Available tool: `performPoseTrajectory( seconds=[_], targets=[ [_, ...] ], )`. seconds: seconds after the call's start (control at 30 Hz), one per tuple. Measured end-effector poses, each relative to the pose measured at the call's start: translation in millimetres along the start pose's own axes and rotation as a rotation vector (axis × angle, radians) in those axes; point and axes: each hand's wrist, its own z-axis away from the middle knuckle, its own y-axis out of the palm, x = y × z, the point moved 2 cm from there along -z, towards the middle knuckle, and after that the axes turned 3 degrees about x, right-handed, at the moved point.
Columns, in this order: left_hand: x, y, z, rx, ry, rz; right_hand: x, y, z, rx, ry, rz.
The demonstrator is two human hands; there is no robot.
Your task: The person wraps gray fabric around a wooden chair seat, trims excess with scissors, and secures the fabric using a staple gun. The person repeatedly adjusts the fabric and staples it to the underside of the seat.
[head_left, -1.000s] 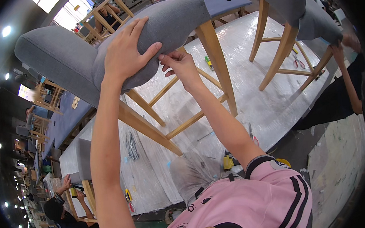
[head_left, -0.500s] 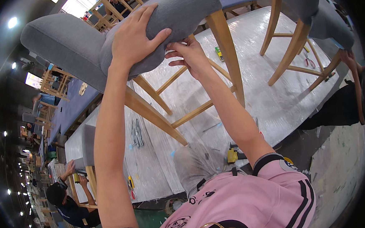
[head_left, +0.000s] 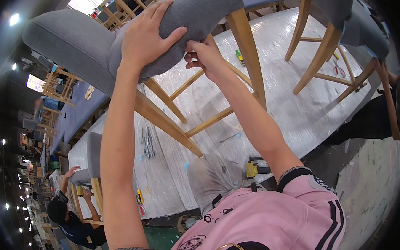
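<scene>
A chair with grey upholstery (head_left: 202, 15) and light wooden legs is tilted in front of me, its seat side facing me and its backrest to the left. My left hand (head_left: 147, 41) lies flat on the grey fabric with fingers spread and thumb out. My right hand (head_left: 207, 58) is at the lower edge of the seat, near a front leg (head_left: 246, 49). Its fingers are curled in against the fabric edge; what they pinch is hidden. Below, the chair's legs and stretchers (head_left: 211, 122) reach down over a table covered with clear plastic film (head_left: 171, 181).
On the film lie several metal rods (head_left: 147, 142), a yellow-handled tool (head_left: 140, 197), a small green-yellow box (head_left: 240, 57) and a yellow power tool (head_left: 253, 169). Another grey chair (head_left: 325, 7) stands at right, a person's arm (head_left: 385, 86) beside it. A co-worker (head_left: 73, 220) handles a chair at lower left.
My right hand has shifted slightly, its fingers curling in more at the seat's edge. The left hand stays on the fabric. The co-worker at lower left has raised one hand onto a grey chair.
</scene>
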Motion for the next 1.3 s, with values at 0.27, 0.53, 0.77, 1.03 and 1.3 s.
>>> performPoseTrajectory(
  seconds=[0.27, 0.53, 0.77, 1.03, 1.3],
  targets=[
    [4, 5, -6, 0.015, -0.021, 0.047, -45, -39, 70, 0.324, 0.151, 0.143],
    [38, 24, -99, 0.35, -0.391, 0.106, -287, -325, 454, 0.322, 0.844, 1.362],
    [-26, 38, -142, 0.435, -0.508, 0.106, -313, -330, 531, -0.767, 1.172, 0.235],
    [-24, 35, -138, 0.507, -0.333, 0.079, -375, -307, 489, -1.094, 0.771, -0.258],
    [-18, 51, -131, 0.352, -0.224, -0.093, -343, -307, 466, -1.217, 0.581, -0.194]
  ],
)
